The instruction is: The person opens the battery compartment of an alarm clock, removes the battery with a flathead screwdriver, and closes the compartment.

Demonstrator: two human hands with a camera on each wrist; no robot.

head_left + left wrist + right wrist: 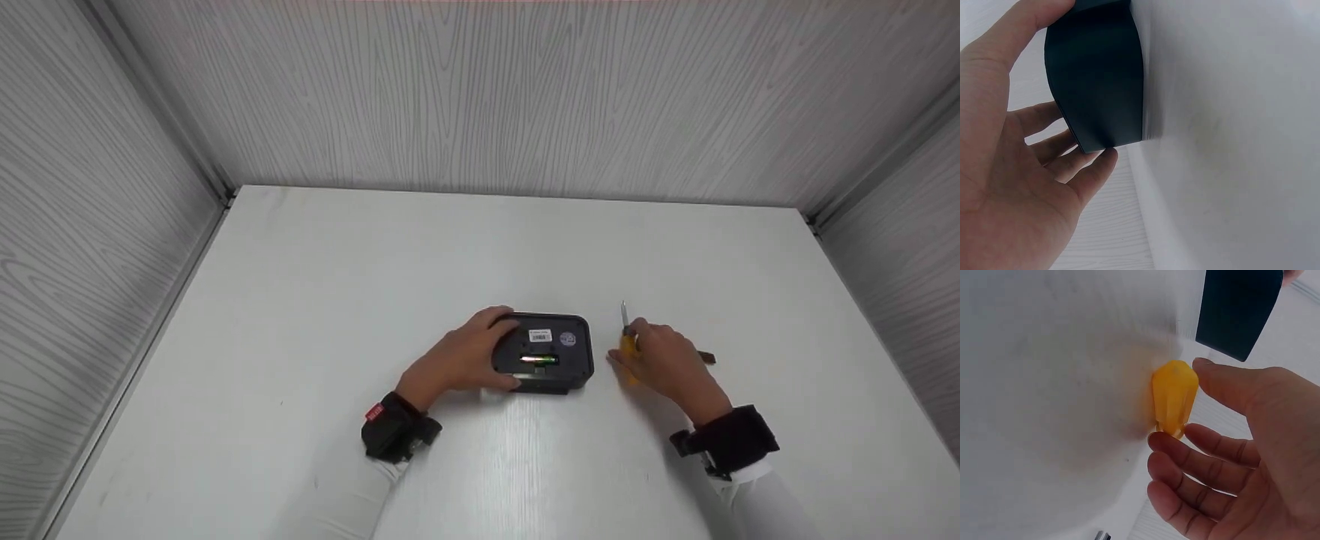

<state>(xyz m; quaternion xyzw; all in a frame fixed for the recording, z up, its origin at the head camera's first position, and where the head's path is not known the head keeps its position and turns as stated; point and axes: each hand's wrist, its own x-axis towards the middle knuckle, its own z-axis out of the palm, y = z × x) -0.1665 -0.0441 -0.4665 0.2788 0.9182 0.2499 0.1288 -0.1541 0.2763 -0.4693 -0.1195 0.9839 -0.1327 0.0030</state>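
Note:
A black plastic device (517,360) lies back side up on the white table, with a white label, a round sticker and a green battery (540,360) in its slot. My left hand (469,356) grips its left end, thumb on the near side and fingers at the far side. In the left wrist view the device's dark side wall (1098,79) stands between thumb and fingers. To the right, my right hand (664,362) pinches the yellow handle (1174,394) of a screwdriver (625,315) between thumb and fingertips. The screwdriver's metal shaft points away from me.
A small brown piece (706,358), partly hidden, lies just right of my right hand. A shiny metal end (1102,535) shows at the bottom of the right wrist view. Wood-grain panels (480,97) enclose the table at the back and both sides.

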